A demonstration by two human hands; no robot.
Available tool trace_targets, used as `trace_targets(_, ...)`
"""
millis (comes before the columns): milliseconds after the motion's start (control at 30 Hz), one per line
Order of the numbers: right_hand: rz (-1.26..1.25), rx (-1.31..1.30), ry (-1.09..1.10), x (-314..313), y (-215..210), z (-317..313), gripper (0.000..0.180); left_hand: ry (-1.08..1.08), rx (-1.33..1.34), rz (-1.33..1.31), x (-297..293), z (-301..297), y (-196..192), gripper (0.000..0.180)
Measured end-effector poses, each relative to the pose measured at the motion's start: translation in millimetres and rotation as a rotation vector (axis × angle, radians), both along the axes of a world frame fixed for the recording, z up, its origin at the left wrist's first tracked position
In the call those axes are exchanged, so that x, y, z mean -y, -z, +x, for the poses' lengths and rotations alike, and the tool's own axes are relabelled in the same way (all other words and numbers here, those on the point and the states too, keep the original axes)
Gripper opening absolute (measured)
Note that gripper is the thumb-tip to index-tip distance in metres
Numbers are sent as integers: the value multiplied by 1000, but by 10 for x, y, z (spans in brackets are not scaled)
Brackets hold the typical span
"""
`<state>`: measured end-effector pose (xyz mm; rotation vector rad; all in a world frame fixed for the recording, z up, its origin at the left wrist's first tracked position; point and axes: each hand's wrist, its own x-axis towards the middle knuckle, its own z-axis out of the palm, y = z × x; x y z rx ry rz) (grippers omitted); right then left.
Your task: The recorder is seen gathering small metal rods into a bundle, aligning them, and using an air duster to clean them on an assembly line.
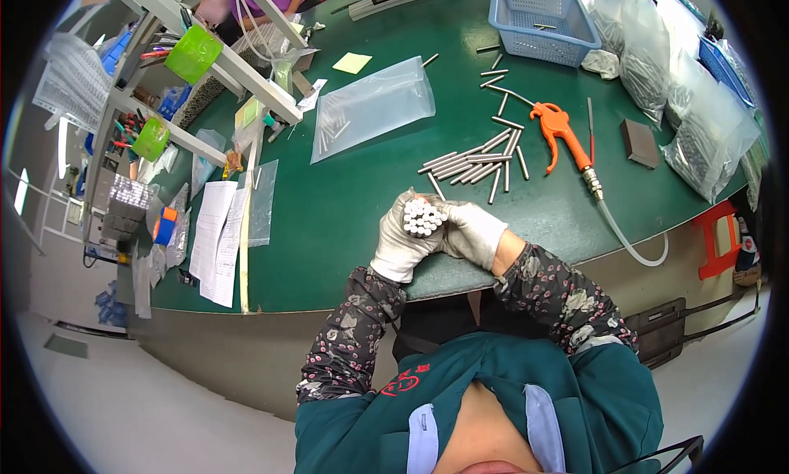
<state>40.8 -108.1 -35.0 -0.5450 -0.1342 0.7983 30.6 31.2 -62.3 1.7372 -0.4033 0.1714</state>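
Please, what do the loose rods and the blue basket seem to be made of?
Loose rods: probably metal, smooth and shiny, by their grey tone and bright streaks; which metal is unclear. Blue basket: likely moulded plastic, semi-matte, by its even colour and perforated walls.

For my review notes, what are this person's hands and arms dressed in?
The left hand and right hand wear plain whitish gloves. Dark oversleeves with pink and pale flowers cover the forearms; a strip of right wrist shows below the glove. Above them are the dark teal sleeves of a jacket.
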Motion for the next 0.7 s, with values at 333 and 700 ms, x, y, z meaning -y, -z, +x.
trace_targets(333, -1197, 673, 401, 224, -134, 2, 36, -21, -282, -390, -4, -78, -219, 54)
trace_targets(700, -898, 750, 461, 80, -36, -48, 32, -61, -277, -244, -19, -35, -180, 52)
